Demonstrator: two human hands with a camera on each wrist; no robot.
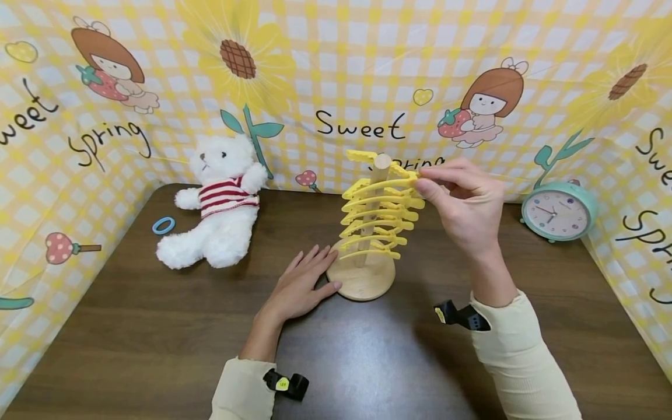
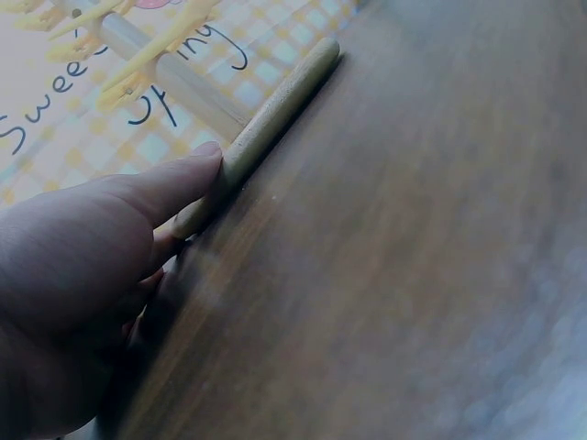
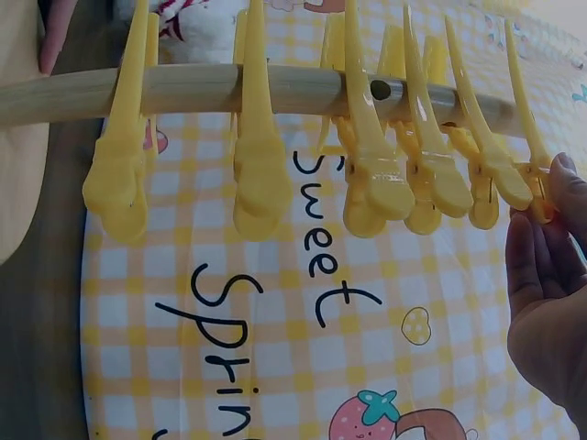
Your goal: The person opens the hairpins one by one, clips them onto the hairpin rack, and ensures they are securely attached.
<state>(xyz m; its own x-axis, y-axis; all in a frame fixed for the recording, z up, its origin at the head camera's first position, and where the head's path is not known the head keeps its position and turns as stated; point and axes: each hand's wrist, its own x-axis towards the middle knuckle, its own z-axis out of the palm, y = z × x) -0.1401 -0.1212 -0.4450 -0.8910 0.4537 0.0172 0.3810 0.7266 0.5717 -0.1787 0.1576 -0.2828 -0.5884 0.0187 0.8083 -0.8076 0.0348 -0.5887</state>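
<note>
Several yellow hair clips (image 1: 362, 203) straddle an upright wooden post (image 1: 382, 161), one above another. The post rises from a round wooden base (image 1: 364, 287) on the table. My right hand (image 1: 466, 204) pinches the rear end of the topmost clip (image 3: 519, 87) between thumb and fingers, to the right of the post's top. That clip's two arms lie on either side of the post. Low on the left, my left hand (image 1: 301, 286) rests against the base with fingers stretched out. Its thumb (image 2: 188, 174) touches the rim of the base in the left wrist view.
A white teddy bear (image 1: 228, 198) in a striped shirt sits at the back left, with a blue ring (image 1: 163, 225) beside it. A mint green alarm clock (image 1: 557, 211) stands at the back right. Checked printed cloth (image 1: 362, 70) walls in the brown table (image 1: 157, 332).
</note>
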